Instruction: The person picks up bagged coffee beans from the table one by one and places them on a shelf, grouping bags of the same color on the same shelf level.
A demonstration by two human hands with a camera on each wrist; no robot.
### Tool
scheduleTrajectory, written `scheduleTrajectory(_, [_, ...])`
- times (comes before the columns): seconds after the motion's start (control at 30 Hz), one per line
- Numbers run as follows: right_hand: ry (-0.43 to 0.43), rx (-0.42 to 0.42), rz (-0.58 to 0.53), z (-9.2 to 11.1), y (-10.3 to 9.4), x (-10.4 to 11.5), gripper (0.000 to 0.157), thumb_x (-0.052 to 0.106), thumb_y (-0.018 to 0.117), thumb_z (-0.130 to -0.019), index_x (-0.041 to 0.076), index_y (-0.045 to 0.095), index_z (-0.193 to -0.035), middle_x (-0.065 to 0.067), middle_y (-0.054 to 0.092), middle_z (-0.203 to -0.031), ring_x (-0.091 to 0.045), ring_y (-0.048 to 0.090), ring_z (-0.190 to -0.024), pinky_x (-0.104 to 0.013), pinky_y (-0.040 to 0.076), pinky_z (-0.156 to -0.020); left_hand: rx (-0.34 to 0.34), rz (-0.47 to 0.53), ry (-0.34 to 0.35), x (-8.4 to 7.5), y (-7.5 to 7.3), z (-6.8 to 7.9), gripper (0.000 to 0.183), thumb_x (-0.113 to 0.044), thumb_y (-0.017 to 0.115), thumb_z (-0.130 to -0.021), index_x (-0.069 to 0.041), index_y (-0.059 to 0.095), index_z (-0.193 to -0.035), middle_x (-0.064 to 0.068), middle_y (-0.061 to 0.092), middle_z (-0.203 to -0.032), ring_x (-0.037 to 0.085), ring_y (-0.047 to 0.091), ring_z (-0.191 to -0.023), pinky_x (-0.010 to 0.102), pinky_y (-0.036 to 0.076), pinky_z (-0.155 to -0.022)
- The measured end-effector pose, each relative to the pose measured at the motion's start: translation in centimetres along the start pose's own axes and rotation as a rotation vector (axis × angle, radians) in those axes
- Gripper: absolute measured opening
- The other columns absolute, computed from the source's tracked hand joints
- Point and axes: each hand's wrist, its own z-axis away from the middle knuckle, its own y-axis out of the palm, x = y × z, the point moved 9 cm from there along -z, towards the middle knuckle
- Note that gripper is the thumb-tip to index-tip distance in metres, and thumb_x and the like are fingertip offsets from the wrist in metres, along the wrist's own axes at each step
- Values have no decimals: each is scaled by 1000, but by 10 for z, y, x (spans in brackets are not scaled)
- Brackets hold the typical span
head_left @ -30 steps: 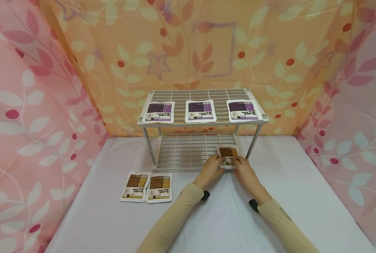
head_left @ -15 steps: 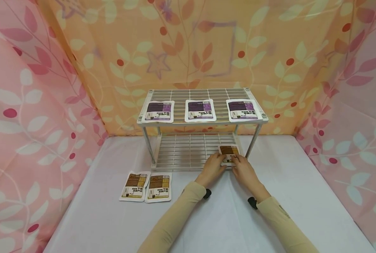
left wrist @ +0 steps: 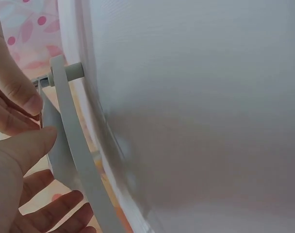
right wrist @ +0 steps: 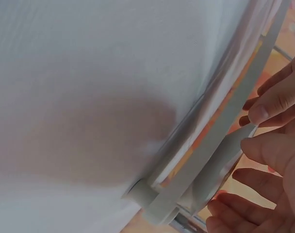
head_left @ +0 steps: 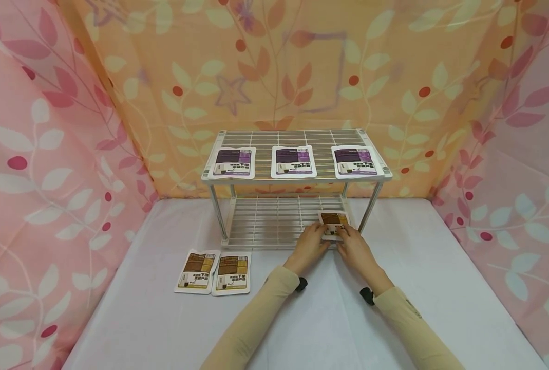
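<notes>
With my left hand (head_left: pixel 310 244) and right hand (head_left: pixel 359 252) loosely curled, I pinch the brown packet (head_left: pixel 334 218) at the near right of the lower shelf (head_left: pixel 265 247); probably light, flexible and slick, it should be gripped by its near corners.

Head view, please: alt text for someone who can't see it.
A person's two hands hold a brown packet at the right end of a white wire rack's lower shelf. Three purple packets lie on the top shelf, two more brown packets on the white table at left.
</notes>
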Motion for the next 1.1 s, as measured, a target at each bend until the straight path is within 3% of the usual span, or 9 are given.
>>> scheduleTrajectory(0.3, [-62,-61,1,-5,-3,18,43,8,72,-76,-5,61,-116,-30,51,-122,-45,52,-108,-55,45,-88,-52,19,27,9,-7,17,49,-31,65,-87,-11,52,-129,7,55,-124,24,53,-114,35,44,-97])
scheduleTrajectory(0.73, [-54,-41,-268,-8,8,40,39,7,68,-81,-2,60,-118,-29,49,-127,-45,46,-116,-57,40,-94,-72,40,-28,33,-24,48,48,-31,66,-86,-11,54,-128,10,57,-122,25,54,-112,36,47,-93])
scheduleTrajectory(1.1, [-13,28,-410,-9,21,58,38,9,64,-85,-2,57,-122,-25,51,-126,-43,44,-120,-57,38,-98,-86,40,9,42,-43,65,50,-25,68,-84,-7,53,-129,12,56,-125,28,52,-116,40,42,-99])
